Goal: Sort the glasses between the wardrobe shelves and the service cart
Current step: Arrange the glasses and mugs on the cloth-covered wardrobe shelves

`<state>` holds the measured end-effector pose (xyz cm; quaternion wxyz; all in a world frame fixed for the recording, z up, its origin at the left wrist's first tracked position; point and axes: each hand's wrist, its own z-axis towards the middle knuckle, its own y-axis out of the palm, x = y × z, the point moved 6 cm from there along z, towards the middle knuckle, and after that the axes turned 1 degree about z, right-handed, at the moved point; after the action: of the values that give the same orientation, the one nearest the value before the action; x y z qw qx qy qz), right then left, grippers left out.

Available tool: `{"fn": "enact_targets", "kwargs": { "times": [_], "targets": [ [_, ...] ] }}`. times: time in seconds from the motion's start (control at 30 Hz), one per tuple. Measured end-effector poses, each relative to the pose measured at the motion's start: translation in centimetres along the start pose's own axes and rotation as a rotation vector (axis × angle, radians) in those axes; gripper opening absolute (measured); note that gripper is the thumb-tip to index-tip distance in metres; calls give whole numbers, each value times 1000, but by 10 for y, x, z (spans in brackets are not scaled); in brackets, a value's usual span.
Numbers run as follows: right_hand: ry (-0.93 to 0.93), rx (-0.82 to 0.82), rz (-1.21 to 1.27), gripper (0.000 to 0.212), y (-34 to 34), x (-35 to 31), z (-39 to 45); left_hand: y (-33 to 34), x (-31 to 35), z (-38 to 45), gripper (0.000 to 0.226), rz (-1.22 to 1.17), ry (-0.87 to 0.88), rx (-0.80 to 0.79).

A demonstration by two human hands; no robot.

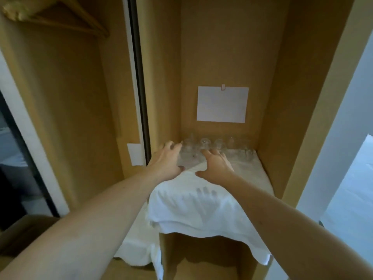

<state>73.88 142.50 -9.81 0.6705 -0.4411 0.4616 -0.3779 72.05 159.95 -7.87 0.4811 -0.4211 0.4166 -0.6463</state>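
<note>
Several clear glasses [218, 147] stand in a row at the back of a wooden wardrobe shelf, on a white cloth [201, 209] that drapes over the shelf's front edge. Both my arms reach into the compartment. My left hand [166, 160] is spread near the leftmost glasses, fingers relaxed, with a glass [188, 156] just to its right. My right hand [217, 163] hovers over the cloth in front of the middle glasses, fingers spread, thumb out. Neither hand plainly holds a glass. The blur hides whether fingertips touch glass.
A white paper sheet [222, 104] is clipped to the back panel above the glasses. Wooden side walls close in the shelf left and right. A sliding door frame [139, 87] stands at left, with wooden hangers [66, 19] beyond. An open compartment [203, 257] lies below.
</note>
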Motion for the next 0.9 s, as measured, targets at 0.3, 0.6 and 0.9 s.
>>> {"fn": "enact_targets", "kwargs": {
  "times": [0.3,0.6,0.9],
  "targets": [
    [-110,-29,-3,84,25,-110,4,-35,-91,-60,79,13,-109,6],
    [-159,-68,16,90,79,-255,16,-58,-247,-112,81,-34,-273,3],
    [-106,-89,40,88,139,-348,27,-56,-372,-138,84,-61,-287,-24]
  ]
}}
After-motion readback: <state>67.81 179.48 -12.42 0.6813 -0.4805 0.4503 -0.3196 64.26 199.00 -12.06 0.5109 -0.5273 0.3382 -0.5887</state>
